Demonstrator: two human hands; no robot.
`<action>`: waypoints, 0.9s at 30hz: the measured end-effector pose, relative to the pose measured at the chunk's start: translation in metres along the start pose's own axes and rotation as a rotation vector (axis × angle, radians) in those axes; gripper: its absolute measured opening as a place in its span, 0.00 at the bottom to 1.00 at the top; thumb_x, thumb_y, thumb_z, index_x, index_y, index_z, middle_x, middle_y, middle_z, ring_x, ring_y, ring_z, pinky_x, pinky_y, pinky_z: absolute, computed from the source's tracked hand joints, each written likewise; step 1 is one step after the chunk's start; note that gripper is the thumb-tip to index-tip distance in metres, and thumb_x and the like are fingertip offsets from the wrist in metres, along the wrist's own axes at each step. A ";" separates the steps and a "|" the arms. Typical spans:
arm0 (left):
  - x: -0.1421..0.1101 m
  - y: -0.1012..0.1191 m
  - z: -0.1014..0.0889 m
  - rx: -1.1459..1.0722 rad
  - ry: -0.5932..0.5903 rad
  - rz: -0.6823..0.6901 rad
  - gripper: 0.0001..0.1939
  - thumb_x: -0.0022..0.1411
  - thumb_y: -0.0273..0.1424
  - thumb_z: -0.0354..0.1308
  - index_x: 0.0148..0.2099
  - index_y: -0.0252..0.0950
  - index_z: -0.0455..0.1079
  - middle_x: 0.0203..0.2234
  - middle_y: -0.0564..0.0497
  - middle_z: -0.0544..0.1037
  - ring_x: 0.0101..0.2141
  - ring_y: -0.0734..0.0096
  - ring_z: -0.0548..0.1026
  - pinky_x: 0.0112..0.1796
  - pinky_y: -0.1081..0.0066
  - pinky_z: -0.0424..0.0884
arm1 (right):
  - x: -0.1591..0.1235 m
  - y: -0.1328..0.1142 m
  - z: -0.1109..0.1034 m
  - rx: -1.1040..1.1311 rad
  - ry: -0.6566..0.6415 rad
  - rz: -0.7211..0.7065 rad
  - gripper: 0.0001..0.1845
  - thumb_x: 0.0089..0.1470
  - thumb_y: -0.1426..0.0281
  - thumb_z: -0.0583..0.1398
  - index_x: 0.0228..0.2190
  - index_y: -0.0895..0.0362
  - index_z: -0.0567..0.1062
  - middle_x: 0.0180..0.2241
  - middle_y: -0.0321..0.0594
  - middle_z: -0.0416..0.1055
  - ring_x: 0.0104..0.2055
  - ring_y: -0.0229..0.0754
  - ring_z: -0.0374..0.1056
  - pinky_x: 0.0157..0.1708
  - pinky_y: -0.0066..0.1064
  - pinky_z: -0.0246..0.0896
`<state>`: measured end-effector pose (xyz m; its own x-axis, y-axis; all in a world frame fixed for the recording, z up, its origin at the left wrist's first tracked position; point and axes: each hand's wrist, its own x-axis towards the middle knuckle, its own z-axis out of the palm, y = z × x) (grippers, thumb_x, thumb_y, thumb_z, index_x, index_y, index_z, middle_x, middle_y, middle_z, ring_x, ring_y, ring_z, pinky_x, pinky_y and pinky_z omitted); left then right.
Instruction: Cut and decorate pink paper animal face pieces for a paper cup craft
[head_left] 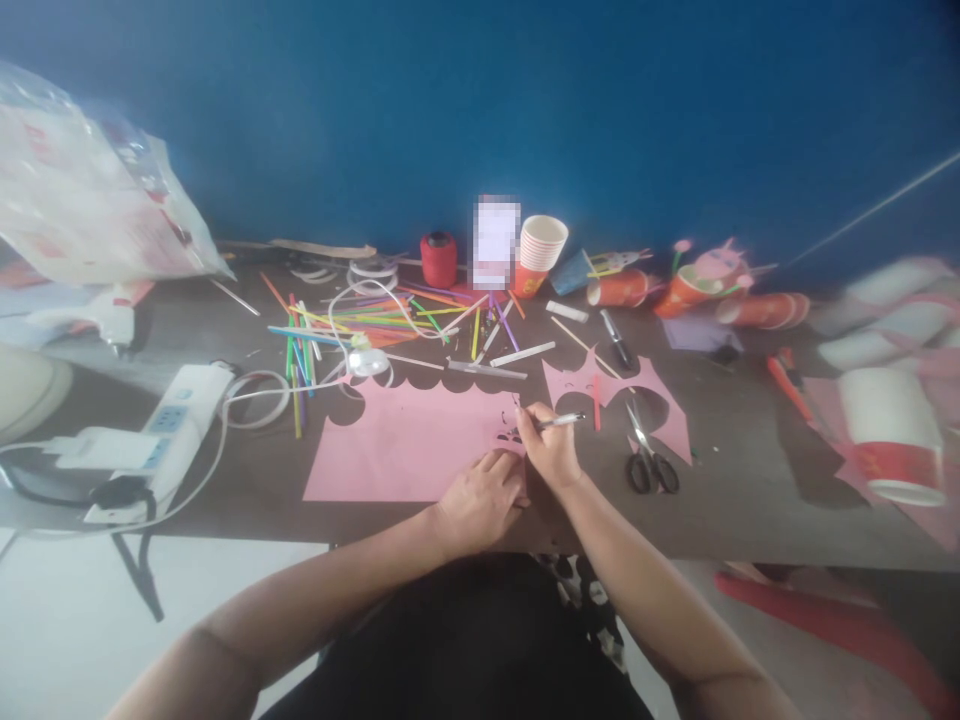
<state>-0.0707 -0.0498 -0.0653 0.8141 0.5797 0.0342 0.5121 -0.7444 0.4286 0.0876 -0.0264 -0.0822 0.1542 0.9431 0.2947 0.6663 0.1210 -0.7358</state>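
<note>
My right hand (553, 448) is closed around a pen (561, 421), its body slanting up to the right. The pen's tip is hidden by my fingers. Under that hand, dark marks show on a small pink paper piece (510, 436) at the right edge of a large pink paper sheet (397, 450). Scalloped cuts run along the sheet's top edge. My left hand (484, 497) presses down on the pink paper with bent fingers, close beside my right hand. To the right lie black-handled scissors (651, 468), partly over a pink paper scrap (667, 400) with round cut-outs.
Colored sticks (405, 320) lie scattered behind the sheet. A white power strip (169, 430) with cables stands at left. Stacked paper cups (543, 245), a red thread spool (439, 260) and a blurred-out upright screen (496, 243) line the wall. A utility knife (616, 340) lies behind the scrap.
</note>
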 end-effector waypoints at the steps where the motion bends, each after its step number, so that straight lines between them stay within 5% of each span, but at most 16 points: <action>1: 0.000 0.000 0.000 0.002 0.001 0.004 0.07 0.63 0.31 0.49 0.41 0.36 0.65 0.42 0.46 0.66 0.46 0.60 0.65 0.45 0.61 0.67 | 0.000 0.000 0.000 -0.001 0.009 0.005 0.15 0.57 0.65 0.54 0.20 0.57 0.64 0.17 0.32 0.62 0.20 0.32 0.56 0.24 0.25 0.52; 27: 0.002 0.001 -0.003 0.072 0.010 0.040 0.07 0.63 0.32 0.49 0.39 0.36 0.66 0.40 0.46 0.67 0.44 0.61 0.65 0.44 0.62 0.67 | 0.000 -0.001 -0.003 -0.013 0.034 -0.010 0.17 0.58 0.67 0.53 0.18 0.56 0.61 0.16 0.30 0.55 0.19 0.32 0.52 0.23 0.25 0.49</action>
<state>-0.0698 -0.0479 -0.0619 0.8315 0.5523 0.0593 0.4980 -0.7885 0.3609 0.0888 -0.0272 -0.0793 0.1718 0.9307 0.3229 0.6770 0.1266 -0.7250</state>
